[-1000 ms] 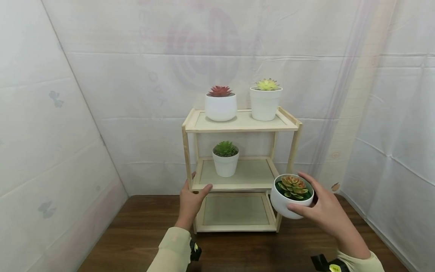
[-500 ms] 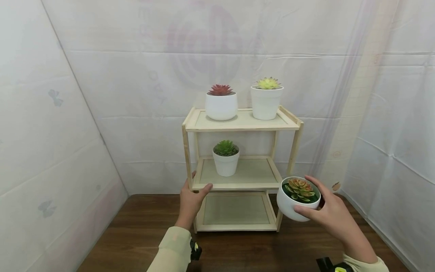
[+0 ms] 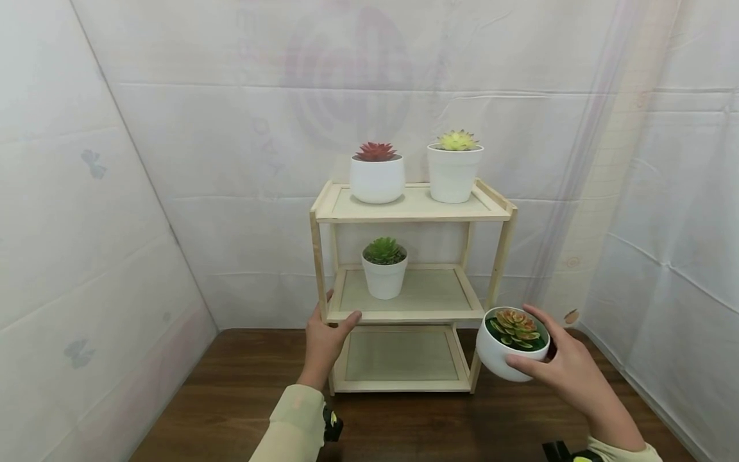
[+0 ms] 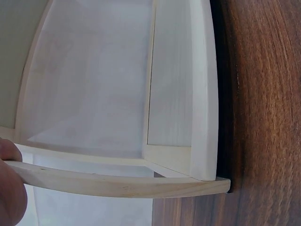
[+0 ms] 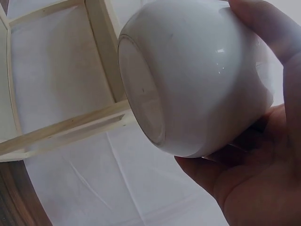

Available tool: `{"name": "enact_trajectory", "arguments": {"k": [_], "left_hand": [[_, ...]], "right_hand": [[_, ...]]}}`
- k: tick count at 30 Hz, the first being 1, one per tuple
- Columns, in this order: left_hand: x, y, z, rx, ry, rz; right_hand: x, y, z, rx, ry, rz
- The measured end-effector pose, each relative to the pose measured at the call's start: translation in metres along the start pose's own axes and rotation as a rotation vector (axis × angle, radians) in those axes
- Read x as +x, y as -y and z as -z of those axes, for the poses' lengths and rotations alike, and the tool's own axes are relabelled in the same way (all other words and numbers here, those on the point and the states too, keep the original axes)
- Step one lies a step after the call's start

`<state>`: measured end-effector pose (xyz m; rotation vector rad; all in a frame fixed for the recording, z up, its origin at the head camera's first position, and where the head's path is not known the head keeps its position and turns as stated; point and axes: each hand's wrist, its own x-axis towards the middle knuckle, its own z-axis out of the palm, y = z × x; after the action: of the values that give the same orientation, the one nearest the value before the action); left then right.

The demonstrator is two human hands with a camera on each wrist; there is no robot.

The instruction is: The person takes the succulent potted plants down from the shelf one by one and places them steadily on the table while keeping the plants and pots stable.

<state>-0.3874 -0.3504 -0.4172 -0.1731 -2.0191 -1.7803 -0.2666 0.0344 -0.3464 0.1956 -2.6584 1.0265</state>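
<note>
My right hand (image 3: 571,375) holds a potted succulent (image 3: 498,355) with orange-green leaves by its round white pot, thumb in front and fingers round the far side. In the right wrist view the pot (image 5: 197,80) is tilted, its flat base facing the shelf. It hangs in the air just right of the three-tier wooden shelf (image 3: 404,316). At the shelf's left front post, my left hand (image 3: 324,346) grips the frame at middle-tier height, thumb on the front edge, other fingers partly hidden behind. The left wrist view has the post (image 4: 113,185) running from that hand to the table.
On the top tier stand a red succulent (image 3: 377,179) and a yellow-green one (image 3: 453,173), both in white pots. A green succulent (image 3: 385,279) sits on the middle tier's left side. White sheeting (image 3: 231,160) encloses the dark wooden table (image 3: 242,391) at the back and sides.
My right hand has carried the potted succulent a little to the right and down, away from the shelf's right front post. The left hand keeps its grip on the shelf.
</note>
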Motion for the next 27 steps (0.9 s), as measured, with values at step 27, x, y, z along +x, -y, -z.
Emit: {"name": "enact_trajectory", "arguments": {"k": [27], "left_hand": [[0.0,0.0,0.0,0.006,0.002,-0.029]], "right_hand": [[-0.002,-0.035,-0.005,0.043,0.02,-0.056]]}}
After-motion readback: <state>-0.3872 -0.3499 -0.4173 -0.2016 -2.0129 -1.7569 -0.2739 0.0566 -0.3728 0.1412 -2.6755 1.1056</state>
